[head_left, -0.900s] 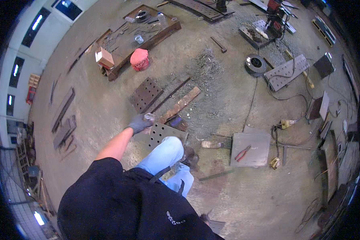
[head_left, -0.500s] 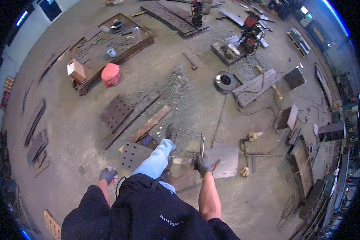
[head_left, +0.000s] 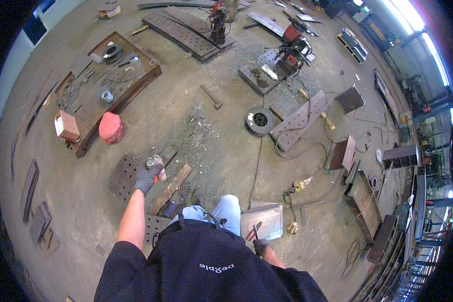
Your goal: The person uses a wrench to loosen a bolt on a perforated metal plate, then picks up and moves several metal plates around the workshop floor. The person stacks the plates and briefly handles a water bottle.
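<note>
Out front, the left hand (head_left: 147,177) holds perhaps a bottle (head_left: 160,165).

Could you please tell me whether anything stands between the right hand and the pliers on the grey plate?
Only the slim tool in the right hand, which overlaps the pliers in this view; whether it touches them, I cannot tell.

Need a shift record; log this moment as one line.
left hand: grips pale container, kind unclear | right hand: holds slim tool | nearby: perforated plate, metal sheet
</note>
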`<state>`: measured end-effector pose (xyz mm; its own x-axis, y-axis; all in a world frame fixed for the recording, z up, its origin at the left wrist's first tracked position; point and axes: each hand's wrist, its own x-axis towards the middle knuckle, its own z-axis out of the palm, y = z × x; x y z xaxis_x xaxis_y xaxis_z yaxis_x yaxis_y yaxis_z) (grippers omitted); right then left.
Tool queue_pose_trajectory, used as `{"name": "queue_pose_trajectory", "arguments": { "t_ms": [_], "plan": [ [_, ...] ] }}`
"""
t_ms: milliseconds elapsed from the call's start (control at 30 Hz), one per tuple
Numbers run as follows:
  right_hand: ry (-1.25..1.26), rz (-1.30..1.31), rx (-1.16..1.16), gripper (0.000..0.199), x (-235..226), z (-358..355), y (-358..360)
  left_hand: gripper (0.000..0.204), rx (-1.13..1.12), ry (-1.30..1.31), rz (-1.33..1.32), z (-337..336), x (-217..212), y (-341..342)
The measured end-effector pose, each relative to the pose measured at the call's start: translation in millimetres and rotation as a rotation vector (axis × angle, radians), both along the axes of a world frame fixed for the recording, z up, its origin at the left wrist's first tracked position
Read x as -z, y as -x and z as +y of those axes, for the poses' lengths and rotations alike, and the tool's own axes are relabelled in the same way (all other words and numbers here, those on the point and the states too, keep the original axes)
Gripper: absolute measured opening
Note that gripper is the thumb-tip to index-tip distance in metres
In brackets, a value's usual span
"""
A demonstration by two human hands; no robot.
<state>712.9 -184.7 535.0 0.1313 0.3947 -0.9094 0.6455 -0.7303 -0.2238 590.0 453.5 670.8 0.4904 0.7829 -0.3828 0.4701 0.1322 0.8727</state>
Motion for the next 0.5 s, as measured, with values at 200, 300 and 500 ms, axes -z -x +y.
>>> {"name": "queue_pose_trajectory", "arguments": {
  "t_ms": [200, 300, 500],
  "plan": [
    [0.178, 0.029, 0.923, 0.027, 0, 75, -26, 0.045, -0.083, -0.041, 0.322, 34, 53, -31],
    [0.211, 0.016, 0.992, 0.030, -1, 85, -67, 0.055, -0.026, 0.107, 0.517, 18, 77, -34],
    [0.205, 0.045, 0.782, 0.038, 25, 147, -229, 0.080, -0.288, 0.337, 0.730, 14, 145, 15]
  ]
}}
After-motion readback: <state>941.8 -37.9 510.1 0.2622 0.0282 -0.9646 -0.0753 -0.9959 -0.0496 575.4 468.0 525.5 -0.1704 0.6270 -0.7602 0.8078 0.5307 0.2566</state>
